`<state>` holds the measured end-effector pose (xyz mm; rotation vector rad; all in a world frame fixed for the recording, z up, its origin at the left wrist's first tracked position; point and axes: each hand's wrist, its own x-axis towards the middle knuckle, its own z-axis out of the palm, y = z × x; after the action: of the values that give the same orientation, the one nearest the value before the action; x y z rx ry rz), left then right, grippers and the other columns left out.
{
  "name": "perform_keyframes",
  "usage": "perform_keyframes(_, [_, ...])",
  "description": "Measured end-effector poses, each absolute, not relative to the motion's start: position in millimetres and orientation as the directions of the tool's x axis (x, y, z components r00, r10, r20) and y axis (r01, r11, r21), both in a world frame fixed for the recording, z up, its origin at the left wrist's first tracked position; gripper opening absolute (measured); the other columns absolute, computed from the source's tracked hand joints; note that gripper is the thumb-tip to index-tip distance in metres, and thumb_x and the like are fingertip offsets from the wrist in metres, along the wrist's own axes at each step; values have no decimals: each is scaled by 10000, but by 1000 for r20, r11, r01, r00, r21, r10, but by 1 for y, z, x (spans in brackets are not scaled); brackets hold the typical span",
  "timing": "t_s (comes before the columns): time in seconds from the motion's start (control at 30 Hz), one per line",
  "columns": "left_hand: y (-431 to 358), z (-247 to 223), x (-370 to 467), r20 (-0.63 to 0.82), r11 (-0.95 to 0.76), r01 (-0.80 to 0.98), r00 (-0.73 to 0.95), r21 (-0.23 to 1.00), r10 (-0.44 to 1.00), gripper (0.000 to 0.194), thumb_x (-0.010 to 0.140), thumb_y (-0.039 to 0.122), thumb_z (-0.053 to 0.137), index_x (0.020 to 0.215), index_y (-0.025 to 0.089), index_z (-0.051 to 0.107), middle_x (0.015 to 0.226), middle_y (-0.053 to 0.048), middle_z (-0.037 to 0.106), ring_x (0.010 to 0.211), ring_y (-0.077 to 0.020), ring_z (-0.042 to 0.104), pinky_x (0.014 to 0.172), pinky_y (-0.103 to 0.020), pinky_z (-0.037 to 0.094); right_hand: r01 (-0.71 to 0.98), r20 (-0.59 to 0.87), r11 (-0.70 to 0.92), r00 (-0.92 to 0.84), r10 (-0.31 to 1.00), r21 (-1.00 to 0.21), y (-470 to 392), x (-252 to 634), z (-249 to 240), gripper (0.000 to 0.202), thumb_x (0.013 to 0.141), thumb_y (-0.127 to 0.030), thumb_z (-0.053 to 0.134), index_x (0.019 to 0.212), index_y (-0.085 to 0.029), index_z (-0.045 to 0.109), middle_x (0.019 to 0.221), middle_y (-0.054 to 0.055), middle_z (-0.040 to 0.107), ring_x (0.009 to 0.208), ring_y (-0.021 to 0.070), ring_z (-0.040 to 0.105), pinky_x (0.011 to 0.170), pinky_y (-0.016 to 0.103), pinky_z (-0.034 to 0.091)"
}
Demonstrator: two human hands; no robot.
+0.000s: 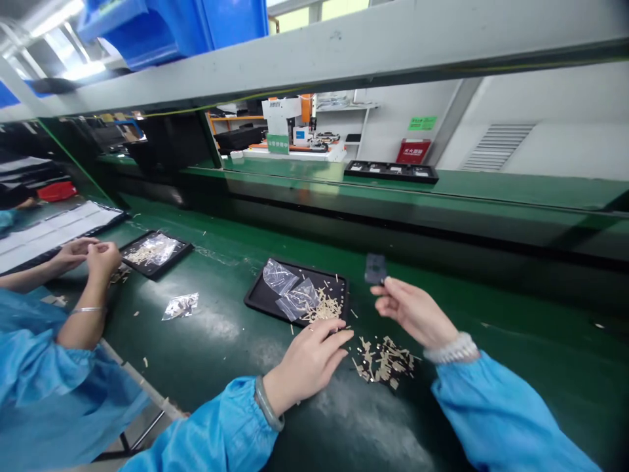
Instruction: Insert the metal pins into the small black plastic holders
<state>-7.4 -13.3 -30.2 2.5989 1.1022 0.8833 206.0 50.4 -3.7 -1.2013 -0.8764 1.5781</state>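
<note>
- A factory assembly line: a green bench surface [221, 341] runs past a raised green conveyor shelf, with blue bins overhead and a white machine in the background.
- The right hand [413, 311] pinches a small dark square part [376, 269] at its fingertips, raised above the bench and motion-blurred.
- The left hand [309, 360] rests palm-down, fingers loosely spread and holding nothing, its fingertips at the near edge of a black tray [265, 298].
- The tray, just ahead of the left hand, carries clear plastic bags [292, 292] and pale slivers [327, 307]; another heap of slivers [386, 360] lies between the two hands.
- My judgement: keeping the pinch on the part's edges and steadying the tray with the left hand would suit this step.
- Far left, a co-worker's hands [91, 255] meet beside a second tray [154, 252].
- Green and red signs on the far wall carry writing too small to read.
</note>
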Motion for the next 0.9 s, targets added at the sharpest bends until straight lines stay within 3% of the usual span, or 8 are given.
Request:
perform_keyframes(0.1, [-12, -33, -8, 422, -715, 579, 577, 392, 699, 256, 886, 205, 448, 1120, 188, 549, 1150, -69, 554, 1079, -166, 513, 938, -321, 460, -221, -290, -307, -108, 951, -926, 63, 200, -3, 105, 812, -249, 605, 898, -195, 579, 849, 23, 674, 574, 78, 623, 479, 160, 517])
perform_keyframes(0.2, [-13, -34, -8, 401, -714, 568, 591, 409, 700, 241, 882, 200, 453, 1096, 184, 563, 1134, -66, 557, 1062, -158, 516, 933, -306, 454, -126, -340, -383, -269, 901, -915, 35, 188, -8, 255, 743, -276, 678, 954, -149, 614, 767, 55, 674, 530, 120, 617, 416, 203, 484])
perform_keyframes(0.3, [-10, -32, -10, 404, -712, 574, 586, 405, 702, 229, 892, 205, 437, 1065, 187, 586, 1076, -56, 586, 1023, -156, 529, 905, -311, 453, 13, -342, -358, -330, 880, -933, -5, 192, -13, 279, 762, -389, 641, 896, -145, 632, 673, 17, 637, 485, 95, 570, 410, 190, 426])
perform_keyframes(0.43, [1, -28, -10, 406, -692, 616, 561, 376, 721, 220, 903, 206, 421, 1014, 176, 608, 1003, -47, 613, 962, -158, 533, 875, -333, 431, 205, -265, -240, -107, 958, -949, -36, 224, -24, 330, 777, -472, 586, 865, -156, 630, 643, 0, 582, 518, 99, 528, 450, 208, 402])
perform_keyframes(0.57, [5, -27, 4, 288, -777, 598, 723, 195, 628, 192, 875, 162, 453, 972, 171, 618, 952, -52, 612, 957, -196, 515, 833, -353, 414, 304, -219, -244, 113, 969, -921, -51, 244, -40, 377, 742, -524, 580, 864, -172, 634, 605, 1, 555, 487, 118, 490, 419, 233, 374])
perform_keyframes(0.67, [3, -28, 20, 138, -846, 519, 835, 121, 532, 162, 847, 132, 481, 943, 159, 610, 885, -50, 603, 885, -191, 527, 772, -324, 422, 333, -228, -245, 90, 969, -910, -57, 241, -45, 369, 760, -526, 555, 866, -179, 620, 603, -2, 554, 447, 109, 463, 409, 240, 367])
perform_keyframes(0.77, [-1, -30, 34, 109, -843, 522, 837, 132, 536, 128, 857, 128, 466, 883, 148, 589, 836, -38, 587, 810, -162, 536, 747, -291, 427, 337, -195, -198, 42, 980, -920, -60, 234, -48, 379, 774, -523, 536, 918, -181, 611, 632, -4, 562, 460, 115, 490, 446, 247, 402])
perform_keyframes(0.9, [-9, -41, 49, 140, -812, 572, 800, 118, 584, 191, 863, 318, 502, 838, 142, 571, 826, -47, 581, 827, -200, 543, 733, -320, 442, 347, -144, -142, 19, 989, -927, -60, 233, -56, 350, 781, -497, 545, 920, -183, 613, 650, -3, 583, 496, 128, 526, 513, 258, 446])
